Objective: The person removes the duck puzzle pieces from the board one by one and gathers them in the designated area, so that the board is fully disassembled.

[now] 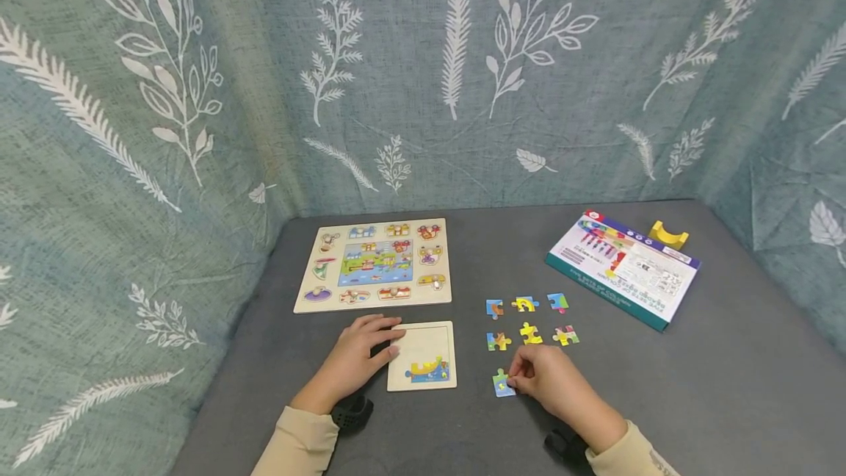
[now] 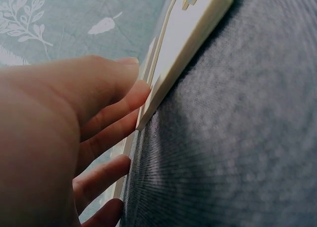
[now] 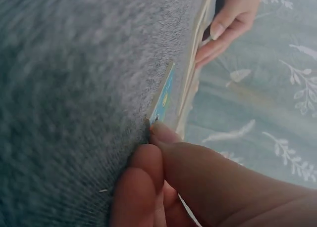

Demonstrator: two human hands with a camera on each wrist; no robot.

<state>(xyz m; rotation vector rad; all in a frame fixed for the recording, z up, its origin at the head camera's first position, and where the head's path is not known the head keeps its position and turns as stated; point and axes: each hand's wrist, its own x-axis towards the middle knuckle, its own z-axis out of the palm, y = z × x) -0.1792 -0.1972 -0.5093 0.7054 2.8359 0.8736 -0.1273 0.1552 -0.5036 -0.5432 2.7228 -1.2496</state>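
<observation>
My left hand (image 1: 353, 360) rests at the left edge of a small square wooden puzzle tray (image 1: 429, 338), fingers loosely bent. In the left wrist view its fingertips touch the rim of the tray (image 2: 181, 54). Joined blue and yellow pieces (image 1: 429, 371) lie along the tray's bottom right. To the right of the tray, my right hand (image 1: 548, 379) pinches a blue and green jigsaw piece (image 1: 501, 386) by its right side, between thumb and fingers. The right wrist view shows the piece (image 3: 163, 96) tilted close over the cloth. Several loose jigsaw pieces (image 1: 529, 333) lie in two rows beyond this hand.
A larger wooden knob puzzle board (image 1: 383, 305) lies behind the tray to the left. At the back right is a white and teal box (image 1: 604, 281), with a yellow arch-shaped block (image 1: 669, 236) by its far edge. A leaf-patterned curtain (image 1: 410, 79) hangs behind the dark table.
</observation>
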